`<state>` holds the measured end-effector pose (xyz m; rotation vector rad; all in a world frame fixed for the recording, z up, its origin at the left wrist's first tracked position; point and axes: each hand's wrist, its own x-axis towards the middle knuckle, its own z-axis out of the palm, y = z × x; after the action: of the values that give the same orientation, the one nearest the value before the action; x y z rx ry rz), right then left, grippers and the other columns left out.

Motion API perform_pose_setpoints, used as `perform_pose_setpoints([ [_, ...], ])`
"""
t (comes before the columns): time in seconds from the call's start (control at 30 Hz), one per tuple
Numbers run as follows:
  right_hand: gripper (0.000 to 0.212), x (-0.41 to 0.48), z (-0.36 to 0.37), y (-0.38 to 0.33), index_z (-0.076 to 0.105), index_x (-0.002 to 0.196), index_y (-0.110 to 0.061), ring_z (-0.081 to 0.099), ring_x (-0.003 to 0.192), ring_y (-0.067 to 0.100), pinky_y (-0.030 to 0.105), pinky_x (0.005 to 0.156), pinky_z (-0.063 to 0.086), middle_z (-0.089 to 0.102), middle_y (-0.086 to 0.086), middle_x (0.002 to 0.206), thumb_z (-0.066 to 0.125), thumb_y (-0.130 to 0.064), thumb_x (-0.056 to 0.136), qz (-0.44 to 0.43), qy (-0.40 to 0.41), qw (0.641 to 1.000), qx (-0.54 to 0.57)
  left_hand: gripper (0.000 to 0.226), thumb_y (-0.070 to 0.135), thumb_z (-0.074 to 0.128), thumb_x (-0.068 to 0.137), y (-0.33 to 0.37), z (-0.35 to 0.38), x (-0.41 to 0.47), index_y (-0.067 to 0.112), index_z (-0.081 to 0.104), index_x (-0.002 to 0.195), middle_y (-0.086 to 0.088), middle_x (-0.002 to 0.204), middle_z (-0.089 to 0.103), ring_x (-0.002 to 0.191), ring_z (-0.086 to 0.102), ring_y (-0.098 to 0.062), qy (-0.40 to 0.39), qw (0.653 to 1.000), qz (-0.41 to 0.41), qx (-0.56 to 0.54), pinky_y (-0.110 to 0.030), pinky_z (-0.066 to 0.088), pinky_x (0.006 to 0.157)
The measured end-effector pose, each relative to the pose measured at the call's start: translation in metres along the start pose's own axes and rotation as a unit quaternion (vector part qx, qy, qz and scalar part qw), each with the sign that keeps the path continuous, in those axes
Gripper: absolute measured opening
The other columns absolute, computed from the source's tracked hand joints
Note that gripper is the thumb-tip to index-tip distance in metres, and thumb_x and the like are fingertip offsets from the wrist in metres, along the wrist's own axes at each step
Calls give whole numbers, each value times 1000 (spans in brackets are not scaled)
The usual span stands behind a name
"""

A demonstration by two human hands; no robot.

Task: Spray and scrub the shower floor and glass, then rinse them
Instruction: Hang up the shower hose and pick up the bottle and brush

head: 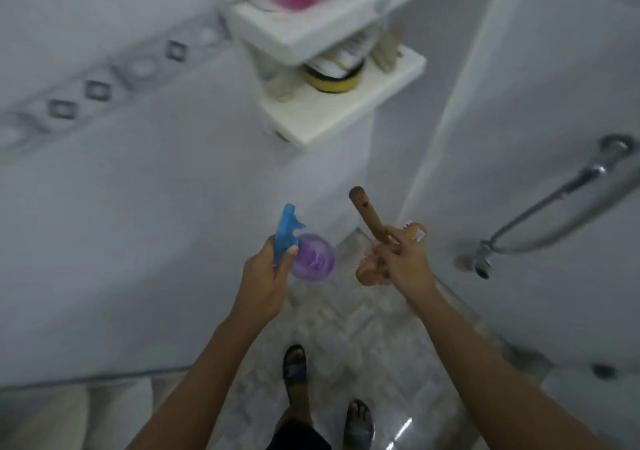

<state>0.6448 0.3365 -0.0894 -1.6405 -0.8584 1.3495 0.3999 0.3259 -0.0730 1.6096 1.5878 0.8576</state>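
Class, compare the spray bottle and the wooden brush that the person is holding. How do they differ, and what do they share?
The spray bottle has a blue top and a round, see-through purple body; the brush is plain brown wood. The bottle is squat, the brush long and slim. The left hand grips the bottle, the right hand the brush. Both are held above the tiled floor.

The spray bottle (313, 259) has a smooth, translucent purple plastic body beside the left hand (266, 276), and an opaque blue plastic trigger head rising above that grip. The brush (367, 214) is matt brown wood, bare above the right hand (401, 262). The floor (346, 328) beneath both grips is glossy patterned tile. The shower hose (554, 204), right of the brush grip, is polished metal.
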Motion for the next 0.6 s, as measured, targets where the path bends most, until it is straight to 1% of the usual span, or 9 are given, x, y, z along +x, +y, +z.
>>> perform_pose_setpoints([
  [0.07,18,-18,42,-38,64,111,-6,64,51,5,15,50,51,66,7,69,63,0,94,-78,-59,991,-95,18,26,53,102,0,-57,-35,16,61,115,11,67,57,57,54,2,92,995,-25,6,-12,38,55],
  [0.1,16,-22,59,-50,67,107,-6,64,49,5,20,53,56,67,4,65,70,-5,91,-110,-82,982,-129,17,26,54,101,-2,-76,-49,16,62,112,10,65,56,56,53,1,123,992,-35,7,-13,38,54],
  [0.17,29,-35,106,-76,73,108,-4,67,49,17,34,57,61,70,6,61,81,-15,82,-158,-141,961,-177,17,30,53,100,-13,-116,-84,19,61,109,4,67,60,60,56,-2,193,979,-63,11,-14,38,56],
  [0.2,34,-42,130,-85,73,109,-4,65,48,19,34,56,60,70,6,60,83,-18,79,-172,-170,950,-196,17,31,53,100,-19,-134,-102,19,61,109,1,70,62,62,58,-1,227,970,-79,22,-13,39,57],
  [0.3,32,-70,198,-109,70,105,-11,61,44,14,29,54,58,68,1,57,84,-22,78,-219,-238,917,-234,19,27,55,100,-39,-177,-146,14,63,112,6,71,60,66,60,6,308,941,-134,42,-7,39,58],
  [0.37,28,-99,259,-121,66,101,-19,62,46,14,31,53,58,69,2,60,83,-27,80,-244,-298,888,-252,18,28,55,101,-51,-214,-185,15,62,111,10,71,59,65,59,1,374,910,-171,51,-8,39,57],
  [0.4,26,-108,276,-126,64,99,-21,63,46,14,30,51,57,69,4,62,82,-28,81,-247,-314,881,-253,17,29,54,101,-55,-222,-192,17,61,111,10,71,58,65,58,-1,388,903,-181,45,-10,39,56],
  [0.5,21,-154,357,-130,64,94,-19,62,46,8,18,45,49,69,5,64,79,-30,84,-287,-385,834,-270,17,33,53,100,-71,-268,-239,19,60,108,7,75,60,70,57,-4,476,852,-217,20,-13,38,58],
  [0.6,21,-195,424,-128,63,92,-24,64,50,9,29,54,55,69,3,64,76,-39,85,-324,-426,798,-277,16,27,56,101,-89,-304,-273,15,62,110,10,74,59,70,57,-1,541,806,-235,37,-7,38,59],
])
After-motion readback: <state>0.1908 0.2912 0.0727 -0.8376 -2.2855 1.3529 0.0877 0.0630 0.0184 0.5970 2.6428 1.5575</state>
